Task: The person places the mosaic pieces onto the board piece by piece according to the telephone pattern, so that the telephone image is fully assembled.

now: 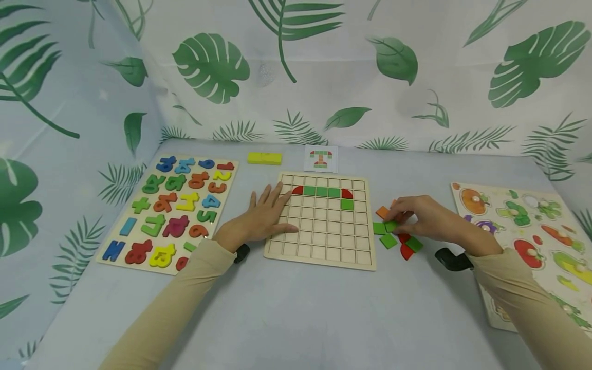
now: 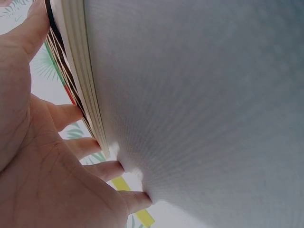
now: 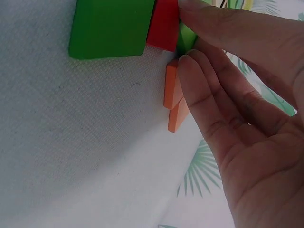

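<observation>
A wooden grid board [image 1: 319,236] lies in the middle of the table. Its upper rows hold a row of green tiles [image 1: 321,191] capped by red quarter pieces [image 1: 298,190], with one more green tile [image 1: 347,204] beneath. My left hand [image 1: 273,205] presses flat on the board's left edge [image 2: 76,71], fingers straight [image 2: 71,116]. Right of the board my right hand [image 1: 398,213] pinches a green tile [image 1: 390,225] [image 3: 186,40] from a small pile. Around it lie orange pieces [image 3: 175,95], a red piece [image 3: 164,26] and another green tile [image 3: 111,28].
A number puzzle board [image 1: 171,210] lies at the left and a vegetable peg puzzle [image 1: 532,231] at the right. Behind the grid board sit a yellow block [image 1: 264,158] and a pattern card [image 1: 321,158]. Leaf-print cloth walls close off the back and the left side.
</observation>
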Tool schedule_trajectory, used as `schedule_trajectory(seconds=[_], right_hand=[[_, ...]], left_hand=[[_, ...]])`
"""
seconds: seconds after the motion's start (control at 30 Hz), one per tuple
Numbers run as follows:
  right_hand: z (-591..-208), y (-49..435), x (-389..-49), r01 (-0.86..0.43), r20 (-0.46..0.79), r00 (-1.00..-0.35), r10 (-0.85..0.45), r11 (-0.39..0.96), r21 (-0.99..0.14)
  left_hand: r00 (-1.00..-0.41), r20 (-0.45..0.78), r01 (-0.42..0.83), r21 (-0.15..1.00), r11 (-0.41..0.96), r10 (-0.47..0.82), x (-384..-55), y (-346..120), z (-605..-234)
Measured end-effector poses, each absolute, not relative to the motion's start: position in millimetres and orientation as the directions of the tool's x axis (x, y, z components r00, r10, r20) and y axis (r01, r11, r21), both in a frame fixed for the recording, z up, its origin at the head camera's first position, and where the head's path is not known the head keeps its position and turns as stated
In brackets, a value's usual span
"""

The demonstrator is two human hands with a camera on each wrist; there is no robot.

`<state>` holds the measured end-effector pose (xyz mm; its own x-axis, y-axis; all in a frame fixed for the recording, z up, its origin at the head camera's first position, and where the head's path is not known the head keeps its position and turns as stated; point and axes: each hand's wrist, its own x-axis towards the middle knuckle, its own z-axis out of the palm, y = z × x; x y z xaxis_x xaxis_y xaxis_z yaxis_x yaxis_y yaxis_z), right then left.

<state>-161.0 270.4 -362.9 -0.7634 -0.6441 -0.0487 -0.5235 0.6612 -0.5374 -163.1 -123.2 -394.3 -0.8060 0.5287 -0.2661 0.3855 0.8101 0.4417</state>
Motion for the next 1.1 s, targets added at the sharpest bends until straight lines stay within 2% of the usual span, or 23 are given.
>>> schedule_trajectory(seconds=[0.5, 0.9, 1.1], right_hand=[[-364.0, 271.0, -160.7, -0.540, -0.010, -0.769, -0.639, 0.659, -0.523], [-370.1, 276.4, -160.2, -0.545, 0.077, -0.774, -0.629, 0.599, -0.586], [-365.8, 277.0, -161.9, -0.530, 0.047, -0.779, -0.626, 0.616, -0.582]], left_hand=[[-0.803, -0.271, 0.384, 0.446, 0.809, 0.531, -163.4, -123.8, -393.0], [-0.803, -0.274, 0.385, 0.439, 0.812, 0.529, -162.7, -123.2, -393.0], [-0.803, -0.276, 0.383, 0.438, 0.813, 0.528, -163.3, -123.3, -393.6]])
